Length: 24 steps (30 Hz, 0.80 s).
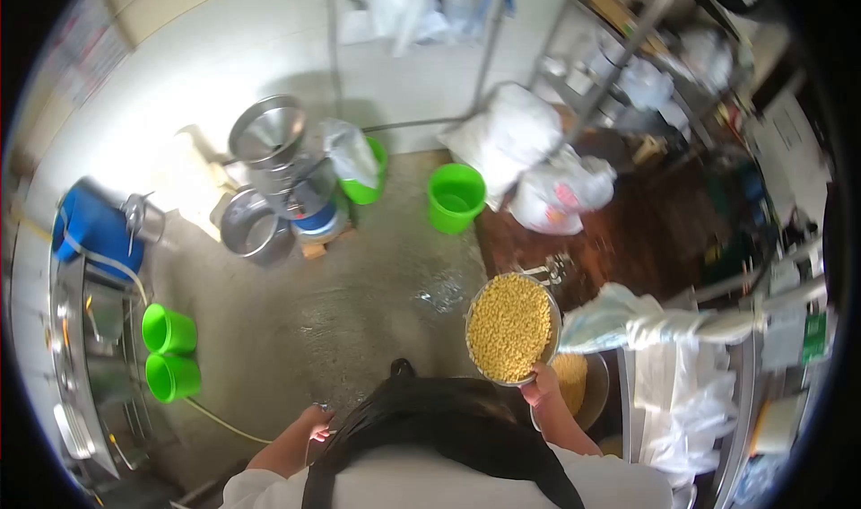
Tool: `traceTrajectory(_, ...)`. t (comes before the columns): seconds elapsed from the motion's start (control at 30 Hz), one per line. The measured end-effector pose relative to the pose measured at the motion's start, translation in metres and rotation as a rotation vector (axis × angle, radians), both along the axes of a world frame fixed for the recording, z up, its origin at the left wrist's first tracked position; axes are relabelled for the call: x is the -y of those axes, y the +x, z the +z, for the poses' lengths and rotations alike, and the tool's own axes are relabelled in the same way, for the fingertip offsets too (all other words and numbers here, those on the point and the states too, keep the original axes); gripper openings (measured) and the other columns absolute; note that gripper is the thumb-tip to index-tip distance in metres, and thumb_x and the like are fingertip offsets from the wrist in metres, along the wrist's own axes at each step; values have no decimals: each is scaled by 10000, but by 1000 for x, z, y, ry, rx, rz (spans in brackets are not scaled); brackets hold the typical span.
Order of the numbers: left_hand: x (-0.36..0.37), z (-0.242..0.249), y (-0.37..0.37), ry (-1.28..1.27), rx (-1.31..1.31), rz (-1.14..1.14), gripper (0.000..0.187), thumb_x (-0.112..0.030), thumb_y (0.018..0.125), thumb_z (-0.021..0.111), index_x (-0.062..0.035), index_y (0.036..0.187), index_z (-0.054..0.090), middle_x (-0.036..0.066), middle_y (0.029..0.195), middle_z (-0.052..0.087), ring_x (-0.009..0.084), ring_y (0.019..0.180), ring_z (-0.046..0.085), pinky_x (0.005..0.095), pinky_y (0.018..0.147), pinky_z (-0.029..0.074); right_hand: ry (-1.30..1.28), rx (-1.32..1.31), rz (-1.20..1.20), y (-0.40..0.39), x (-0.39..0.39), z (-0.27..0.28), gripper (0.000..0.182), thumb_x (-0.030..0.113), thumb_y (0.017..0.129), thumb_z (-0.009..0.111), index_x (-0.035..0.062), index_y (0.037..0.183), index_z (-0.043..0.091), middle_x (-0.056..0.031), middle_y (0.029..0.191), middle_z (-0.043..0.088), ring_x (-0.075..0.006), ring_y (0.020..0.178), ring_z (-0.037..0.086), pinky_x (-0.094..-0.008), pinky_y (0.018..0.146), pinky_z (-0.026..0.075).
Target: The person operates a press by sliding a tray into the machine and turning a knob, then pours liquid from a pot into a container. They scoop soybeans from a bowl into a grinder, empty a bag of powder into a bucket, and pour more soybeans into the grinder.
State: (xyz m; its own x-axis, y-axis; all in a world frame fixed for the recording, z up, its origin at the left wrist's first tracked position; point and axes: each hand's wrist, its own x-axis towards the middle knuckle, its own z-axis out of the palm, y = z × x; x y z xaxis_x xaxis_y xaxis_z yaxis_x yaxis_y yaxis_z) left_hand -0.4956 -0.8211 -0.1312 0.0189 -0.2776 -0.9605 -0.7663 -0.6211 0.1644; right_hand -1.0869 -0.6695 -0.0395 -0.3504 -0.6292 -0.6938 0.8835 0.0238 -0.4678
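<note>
My right hand [541,385] grips the near rim of a round metal bowl [558,322], which is heaped with pale yellow soybeans [509,328]. Just beyond that hand is a larger metal pot [599,397], partly hidden by my forearm, with a yellow grainy mass [570,380] inside. Down by the left side of my dark apron [430,419], my left hand [316,422] has its fingers curled; what they hold, if anything, is too small to make out.
A grinder with a steel hopper [269,132] stands ahead left beside a metal basin [256,226]. Green buckets [456,198] and white sacks [511,137] line the wall. A hose [229,426] crosses the wet floor [377,285] at left. Metal shelving [628,43] rises at right.
</note>
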Motion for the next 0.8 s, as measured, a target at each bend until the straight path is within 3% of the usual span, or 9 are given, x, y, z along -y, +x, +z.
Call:
traceTrajectory(0.07,-3,-13,14,-33,-14,74,397,-371,1022,608,20,954,593,161,773,649,267,670,705,431,579,612,-28,-23,87,5,71,15,582,-15,851,502,-41,1432,468,-220,1364,605,-383,1203,640,-547,1024,534)
traceTrajectory(0.1,15,25,27,-59,16,82,393,-371,1019,609,19,968,588,163,778,649,268,671,706,427,573,608,0,-6,99,18,115,42,593,-10,852,490,-41,1443,454,-222,1371,598,-390,1206,637,-553,1022,533)
traceTrajectory(0.33,-5,6,66,-155,50,501,311,-330,996,624,-22,1023,588,140,811,650,252,670,703,410,521,574,-109,-96,306,67,370,90,616,1,864,465,0,1479,427,-196,1424,574,-388,1253,613,-592,1024,522)
traceTrajectory(0.4,3,15,70,-188,60,500,344,-352,992,614,-10,1017,603,160,814,660,284,701,709,428,561,575,-145,-82,351,87,447,104,621,-13,868,452,3,1488,421,-196,1453,550,-386,1290,586,-605,1051,502)
traceTrajectory(0.47,-15,-34,96,-308,75,192,415,-397,983,592,16,1005,631,199,821,680,347,763,719,463,640,578,-246,-75,431,108,523,113,622,-20,872,446,3,1493,421,-193,1471,535,-380,1318,563,-612,1072,487)
traceTrajectory(0.53,-46,-107,130,-594,125,-529,492,-441,974,571,42,993,659,239,828,701,410,825,730,499,720,581,-310,-70,488,131,595,128,626,-24,871,441,1,1496,414,-199,1471,534,-384,1316,565,-621,1064,495)
traceTrajectory(0.63,-8,-62,134,-382,186,-88,515,-459,965,573,46,975,675,251,841,705,425,857,722,499,753,570,-434,-64,499,166,706,141,660,-15,850,447,3,1505,366,-267,1413,532,-448,1195,636,-607,920,601)
traceTrajectory(0.67,6,-51,138,-361,207,-22,523,-464,962,573,48,969,680,255,846,706,429,867,720,499,764,566,-431,-49,498,181,735,151,660,-15,850,447,3,1505,366,-267,1413,532,-448,1195,636,-607,920,601)
traceTrajectory(0.8,68,-41,149,-384,256,84,555,-487,949,575,54,946,701,272,863,711,448,909,710,500,808,551,-420,-396,480,230,838,179,722,-47,830,452,74,1534,345,-249,1366,548,-446,1143,662,-587,818,638)
